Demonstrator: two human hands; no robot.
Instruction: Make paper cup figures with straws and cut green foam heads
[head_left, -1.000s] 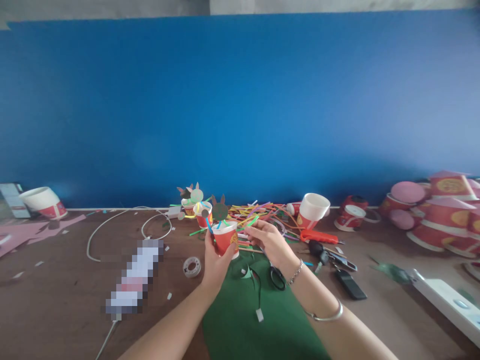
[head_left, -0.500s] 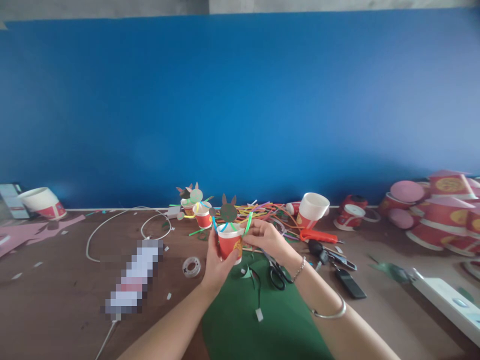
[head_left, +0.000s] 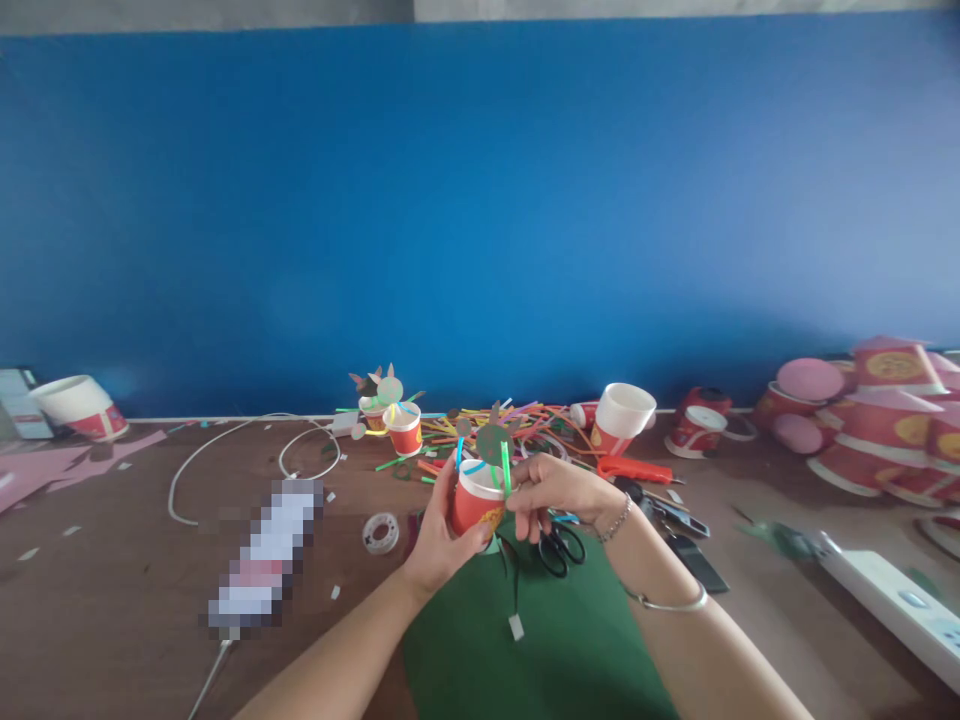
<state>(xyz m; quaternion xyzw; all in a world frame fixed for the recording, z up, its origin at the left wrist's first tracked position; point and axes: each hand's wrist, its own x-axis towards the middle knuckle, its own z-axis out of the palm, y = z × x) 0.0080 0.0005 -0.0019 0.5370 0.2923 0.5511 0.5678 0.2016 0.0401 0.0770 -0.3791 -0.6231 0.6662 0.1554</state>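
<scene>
My left hand (head_left: 441, 545) is wrapped around a red-and-white paper cup (head_left: 471, 505), tilted above a dark green sheet (head_left: 525, 640). A green disc with pointed ears (head_left: 493, 446) stands over the rim on strips that cross the cup's mouth. At the rim's left side rises a blue strip (head_left: 460, 453), topped by a small round disc. On the right side, my right hand (head_left: 562, 492) pinches the lower end of a bright green strip (head_left: 505, 462) against the cup. Below that hand lie black-handled scissors (head_left: 559, 550).
Similar decorated cups (head_left: 404, 430) stand behind, beside a heap of coloured strips (head_left: 525, 425). A tape roll (head_left: 381, 534) and a cabled, blurred-out phone (head_left: 270, 555) lie left. To the right are a white cup (head_left: 624, 415), an orange-handled tool (head_left: 637, 469), keys, stacked cups and a power strip (head_left: 900, 600).
Both hands have moved slightly right and down with the cup, which now leans more. My right hand has turned, its fingers curling lower beside the green strip.
</scene>
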